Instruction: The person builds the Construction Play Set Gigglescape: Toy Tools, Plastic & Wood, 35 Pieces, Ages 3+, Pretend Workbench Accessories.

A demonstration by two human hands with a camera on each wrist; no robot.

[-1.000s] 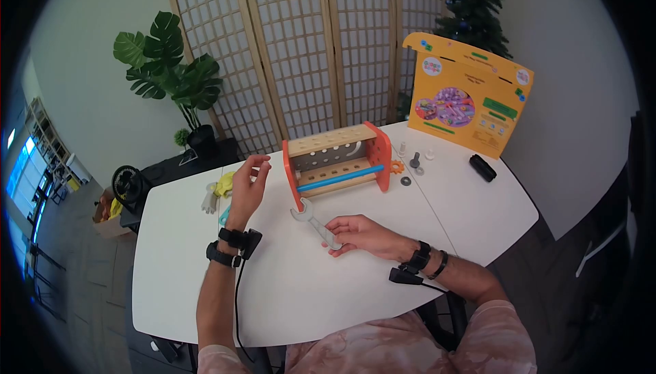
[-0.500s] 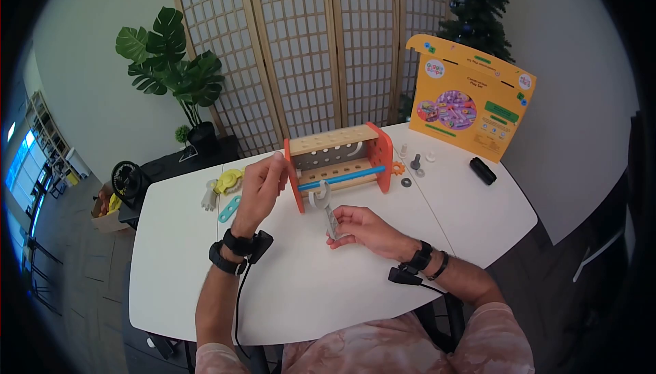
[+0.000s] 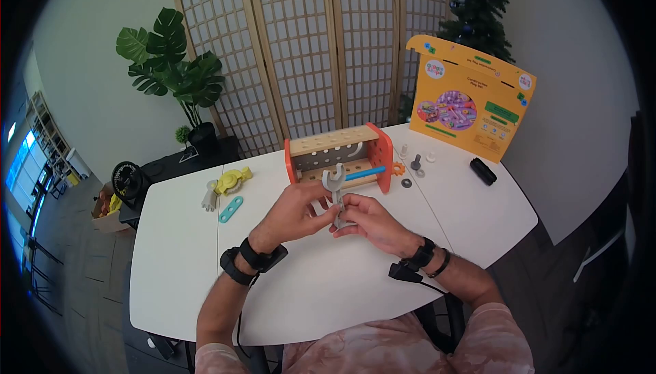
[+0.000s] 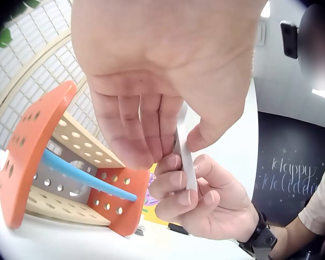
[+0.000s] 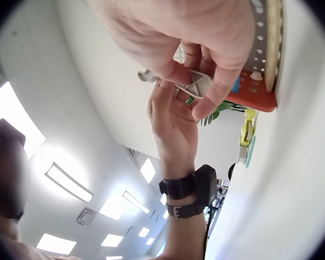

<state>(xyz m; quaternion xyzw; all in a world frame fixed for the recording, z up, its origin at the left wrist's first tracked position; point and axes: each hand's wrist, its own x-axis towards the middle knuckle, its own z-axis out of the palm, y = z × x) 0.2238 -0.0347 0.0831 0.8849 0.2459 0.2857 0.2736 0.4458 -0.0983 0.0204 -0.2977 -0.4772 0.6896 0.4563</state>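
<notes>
A light grey toy wrench (image 3: 335, 181) stands upright between the two hands, its open jaw at the top. The right hand (image 3: 374, 224) pinches its lower handle between thumb and fingers; the right wrist view shows the handle (image 5: 199, 85) in that grip. From the other side the left hand (image 3: 292, 215) touches the wrench, its thumb and fingertips on either side of the shaft (image 4: 185, 146) in the left wrist view. Behind the hands stands a wooden toolbox with red ends (image 3: 385, 162) and a blue bar (image 3: 365, 173).
On the table's left lie a yellow toy piece (image 3: 234, 180), a grey piece (image 3: 209, 198) and a teal strip (image 3: 231, 209). Right of the toolbox are an orange gear (image 3: 398, 168), a grey bolt (image 3: 415, 162), a dark washer (image 3: 406, 183), a black case (image 3: 482, 170) and a yellow box (image 3: 471, 97).
The left hand has come down and right from beside the toolbox to the wrench. The wrench, tilted left earlier, has turned upright in the right hand and moved slightly right.
</notes>
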